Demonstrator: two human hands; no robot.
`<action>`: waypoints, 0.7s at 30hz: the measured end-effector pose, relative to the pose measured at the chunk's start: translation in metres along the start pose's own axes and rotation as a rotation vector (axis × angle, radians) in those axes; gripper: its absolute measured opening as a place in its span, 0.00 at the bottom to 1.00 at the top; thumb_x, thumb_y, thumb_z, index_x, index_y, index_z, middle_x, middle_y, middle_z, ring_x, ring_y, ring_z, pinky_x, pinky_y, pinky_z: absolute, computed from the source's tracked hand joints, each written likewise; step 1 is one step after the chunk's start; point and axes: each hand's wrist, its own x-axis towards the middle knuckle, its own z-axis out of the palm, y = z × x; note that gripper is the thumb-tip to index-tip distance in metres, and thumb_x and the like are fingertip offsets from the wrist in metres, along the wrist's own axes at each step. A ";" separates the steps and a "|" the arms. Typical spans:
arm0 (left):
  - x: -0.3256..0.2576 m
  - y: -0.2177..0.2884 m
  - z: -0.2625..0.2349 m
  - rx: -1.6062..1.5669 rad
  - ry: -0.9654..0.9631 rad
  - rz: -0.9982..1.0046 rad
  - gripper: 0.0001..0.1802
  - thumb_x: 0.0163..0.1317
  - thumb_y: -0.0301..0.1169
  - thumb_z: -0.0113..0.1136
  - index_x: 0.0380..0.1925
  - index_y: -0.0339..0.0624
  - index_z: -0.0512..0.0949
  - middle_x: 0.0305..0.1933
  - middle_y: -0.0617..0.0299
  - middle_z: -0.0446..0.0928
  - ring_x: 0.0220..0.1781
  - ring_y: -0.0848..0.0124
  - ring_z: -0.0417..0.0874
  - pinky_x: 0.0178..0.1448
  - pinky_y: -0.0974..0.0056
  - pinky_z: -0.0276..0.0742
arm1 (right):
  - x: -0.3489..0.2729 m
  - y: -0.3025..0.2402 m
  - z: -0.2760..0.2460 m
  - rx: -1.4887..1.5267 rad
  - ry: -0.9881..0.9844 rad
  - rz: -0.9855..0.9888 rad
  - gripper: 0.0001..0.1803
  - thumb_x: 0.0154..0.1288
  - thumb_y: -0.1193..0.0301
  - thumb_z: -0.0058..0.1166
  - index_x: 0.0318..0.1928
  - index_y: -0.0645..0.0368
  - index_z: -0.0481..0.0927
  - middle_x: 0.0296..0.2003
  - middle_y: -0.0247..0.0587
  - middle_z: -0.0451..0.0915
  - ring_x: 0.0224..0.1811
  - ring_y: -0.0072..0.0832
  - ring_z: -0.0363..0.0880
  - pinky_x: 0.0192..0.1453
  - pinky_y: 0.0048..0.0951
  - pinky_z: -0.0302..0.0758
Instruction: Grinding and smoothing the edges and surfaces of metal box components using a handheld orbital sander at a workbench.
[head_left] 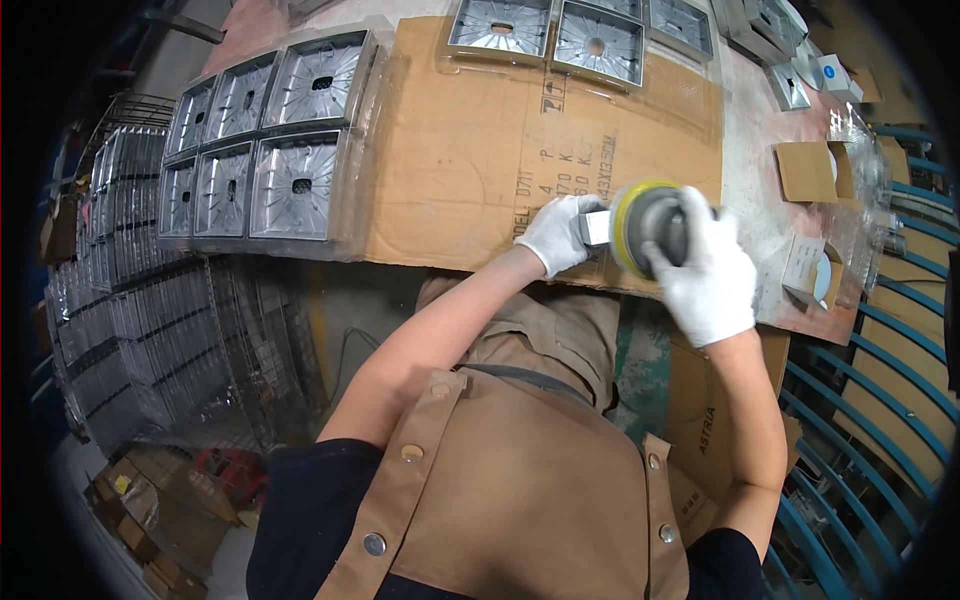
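My left hand (558, 235), in a white glove, is closed around a small, shiny, block-like metal part (597, 228) near the table's front edge. A round palm sander (657, 226) with a dark body and a yellow-rimmed pad is gripped in my gloved right hand (714, 278). The sander is tilted on its side, its pad turned toward the metal part and very close to it. Whether the two touch I cannot tell. Beneath both hands lies a flattened cardboard sheet (450, 160).
Square grey metal castings fill a plastic tray (345, 215) at the left, and more castings (597, 45) sit at the far edge. Small open cardboard boxes (812, 172) stand on the right. Stacked trays (160, 330) are left of the table; a blue rack (880, 390) is at right.
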 end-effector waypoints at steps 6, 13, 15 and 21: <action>0.000 0.014 -0.008 0.093 0.001 0.082 0.23 0.54 0.38 0.74 0.50 0.47 0.81 0.44 0.55 0.86 0.50 0.59 0.87 0.56 0.58 0.81 | 0.008 -0.029 -0.001 -0.051 -0.123 -0.080 0.33 0.58 0.65 0.70 0.63 0.43 0.71 0.48 0.56 0.74 0.43 0.57 0.83 0.45 0.47 0.83; 0.008 0.014 -0.012 0.367 -0.196 -0.084 0.20 0.57 0.39 0.69 0.50 0.48 0.83 0.52 0.53 0.86 0.55 0.57 0.86 0.60 0.60 0.80 | 0.006 -0.031 -0.002 -0.027 -0.159 -0.033 0.34 0.57 0.66 0.71 0.63 0.43 0.70 0.49 0.56 0.74 0.42 0.57 0.83 0.47 0.48 0.83; -0.003 -0.007 0.000 -0.080 -0.022 0.254 0.26 0.60 0.42 0.68 0.59 0.52 0.78 0.65 0.57 0.79 0.67 0.61 0.78 0.70 0.60 0.72 | 0.004 -0.046 0.003 -0.077 -0.146 -0.204 0.32 0.57 0.66 0.69 0.62 0.42 0.70 0.49 0.58 0.73 0.40 0.60 0.82 0.45 0.49 0.83; -0.001 -0.002 0.003 -0.048 0.074 0.006 0.17 0.49 0.30 0.70 0.42 0.46 0.83 0.42 0.51 0.86 0.48 0.51 0.86 0.53 0.56 0.82 | 0.018 0.006 -0.001 -0.024 0.005 0.028 0.36 0.55 0.66 0.73 0.64 0.47 0.71 0.47 0.52 0.76 0.45 0.53 0.84 0.47 0.47 0.83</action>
